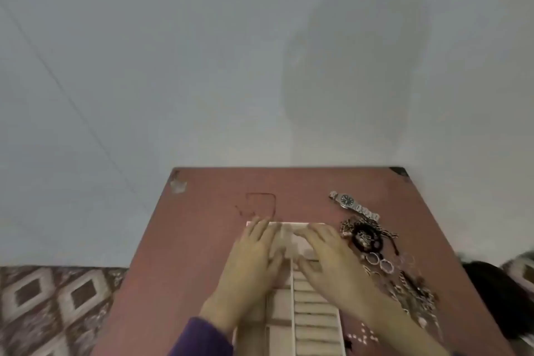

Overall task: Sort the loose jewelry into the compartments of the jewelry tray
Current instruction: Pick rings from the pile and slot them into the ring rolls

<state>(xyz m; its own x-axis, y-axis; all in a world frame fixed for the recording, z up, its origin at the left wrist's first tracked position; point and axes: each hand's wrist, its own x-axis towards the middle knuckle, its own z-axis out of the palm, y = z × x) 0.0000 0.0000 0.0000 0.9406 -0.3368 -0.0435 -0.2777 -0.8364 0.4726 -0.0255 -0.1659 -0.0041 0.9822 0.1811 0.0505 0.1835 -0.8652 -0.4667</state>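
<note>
A pale pink jewelry tray (315, 315) with ring rolls and divided compartments lies in the middle of the reddish table (185, 254). My left hand (248, 263) lies flat over the tray's left part, fingers straight and reaching its far edge. My right hand (332, 260) lies flat over the right part, fingers spread. Both hands are blurred. To the right of the tray lies loose jewelry: a silver watch (351, 203), a black bracelet (366, 241) amid tangled chains, several rings (379, 261), more chains (413, 292) and small earrings (362, 337).
A faint square mark (261, 205) shows on the table beyond the tray. A pale wall rises behind the table. A patterned carpet (52, 306) lies at the lower left. A dark object (502, 300) sits off the table's right edge.
</note>
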